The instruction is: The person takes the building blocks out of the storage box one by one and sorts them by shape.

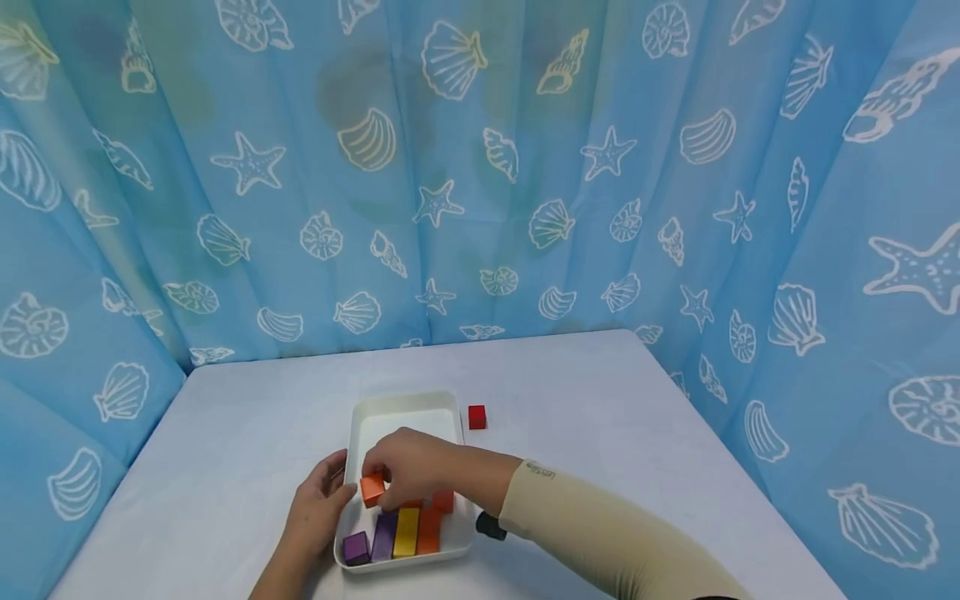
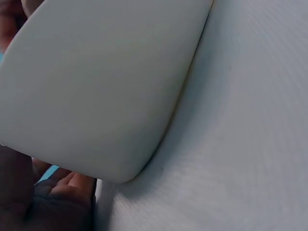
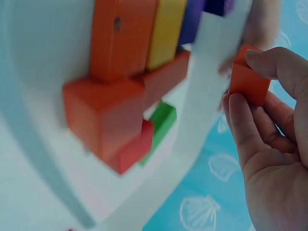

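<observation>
Orange, the held cube [image 1: 372, 492] is over the left part of the tray [image 1: 408, 410], clamped between thumb and fingertips of the right hand [image 1: 408, 465]. A light pinch on opposite faces, wrist high, seems best to me, sparing the near row a knock: purple cube [image 1: 356, 548], purple block [image 1: 385, 536], yellow block [image 1: 407, 532], orange block [image 1: 429, 533]. Past that row, the right wrist view shows a red block [image 3: 137, 148] and a green block [image 3: 163, 124]. The left hand [image 1: 311, 510] is at the tray's left side; whether its fingers clamp the rim, I cannot tell, but steadying there would help. Outside, a red cube [image 1: 477, 417] sits on the table [image 1: 637, 417].
</observation>
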`<state>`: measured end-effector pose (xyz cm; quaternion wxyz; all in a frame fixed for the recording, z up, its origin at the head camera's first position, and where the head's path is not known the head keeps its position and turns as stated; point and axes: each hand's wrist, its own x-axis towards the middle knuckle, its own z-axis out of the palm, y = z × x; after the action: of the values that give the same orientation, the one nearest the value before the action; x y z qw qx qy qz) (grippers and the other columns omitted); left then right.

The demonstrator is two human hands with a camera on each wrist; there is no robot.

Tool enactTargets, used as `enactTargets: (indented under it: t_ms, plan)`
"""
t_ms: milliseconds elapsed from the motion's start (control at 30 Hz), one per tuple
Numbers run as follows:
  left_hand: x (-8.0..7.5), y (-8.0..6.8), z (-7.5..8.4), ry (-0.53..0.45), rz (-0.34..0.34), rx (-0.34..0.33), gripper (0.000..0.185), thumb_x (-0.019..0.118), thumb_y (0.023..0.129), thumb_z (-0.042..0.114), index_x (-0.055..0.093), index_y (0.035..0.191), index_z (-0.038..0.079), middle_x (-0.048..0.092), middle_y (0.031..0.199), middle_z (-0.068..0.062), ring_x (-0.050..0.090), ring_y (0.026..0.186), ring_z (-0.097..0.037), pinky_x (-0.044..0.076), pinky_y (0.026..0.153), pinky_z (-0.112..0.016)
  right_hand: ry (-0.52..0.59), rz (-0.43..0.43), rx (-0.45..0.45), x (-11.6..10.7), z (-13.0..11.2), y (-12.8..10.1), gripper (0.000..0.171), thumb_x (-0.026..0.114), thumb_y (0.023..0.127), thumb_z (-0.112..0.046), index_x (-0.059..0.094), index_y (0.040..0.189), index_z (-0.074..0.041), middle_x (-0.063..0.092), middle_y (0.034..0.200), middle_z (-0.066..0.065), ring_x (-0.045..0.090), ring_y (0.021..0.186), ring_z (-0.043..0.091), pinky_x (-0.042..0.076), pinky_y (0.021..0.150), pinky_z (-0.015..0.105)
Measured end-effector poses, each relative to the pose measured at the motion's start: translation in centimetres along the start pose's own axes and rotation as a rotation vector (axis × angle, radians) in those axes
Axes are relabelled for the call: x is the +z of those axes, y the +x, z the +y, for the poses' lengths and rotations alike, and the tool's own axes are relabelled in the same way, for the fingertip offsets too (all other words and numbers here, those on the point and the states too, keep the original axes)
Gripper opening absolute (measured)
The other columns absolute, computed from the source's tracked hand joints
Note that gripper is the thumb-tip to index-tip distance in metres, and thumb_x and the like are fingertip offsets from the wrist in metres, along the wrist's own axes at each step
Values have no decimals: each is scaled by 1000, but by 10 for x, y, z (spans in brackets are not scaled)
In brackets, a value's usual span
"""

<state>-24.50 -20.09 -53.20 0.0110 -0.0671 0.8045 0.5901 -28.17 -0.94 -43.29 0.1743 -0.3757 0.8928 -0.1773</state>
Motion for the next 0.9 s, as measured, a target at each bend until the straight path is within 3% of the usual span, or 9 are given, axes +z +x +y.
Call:
enactTargets:
  t_ms: [167, 433, 700, 900]
  plan:
    - [-1, -1, 1, 27, -4, -2, 66, 60, 99, -1, 36, 160, -4, 37, 165, -29, 39, 151, -45, 38, 120, -52, 56, 73, 26, -18, 25, -23, 36, 91, 87, -26, 78, 120, -21, 66, 97, -17, 62, 92, 4, 57, 79, 17]
    - [-7, -1, 1, 30, -16, -26, 72, 67, 94, -4, 36, 160, -6, 37, 163, -30, 38, 151, -46, 38, 120, -53, 136, 233, 125, -41, 97, -54, 31, 88, 89, -15, 77, 117, -18, 68, 98, -12, 66, 94, 15, 61, 80, 24]
    - [-9, 1, 1, 25, -32, -43, 73, 68, 95, 0, 36, 160, -6, 37, 163, -31, 37, 151, -47, 39, 120, -53, 141, 327, 316, -44, 155, -56, 33, 87, 88, -12, 75, 119, -14, 67, 99, -5, 63, 93, 20, 62, 80, 31]
    - [-4, 2, 0, -11, -43, -30, 73, 69, 94, 0, 36, 159, -7, 38, 162, -32, 38, 150, -49, 39, 119, -54, 119, 305, 400, -36, 181, -50, 29, 89, 87, -11, 75, 112, -14, 65, 95, -3, 62, 89, 21, 62, 78, 32]
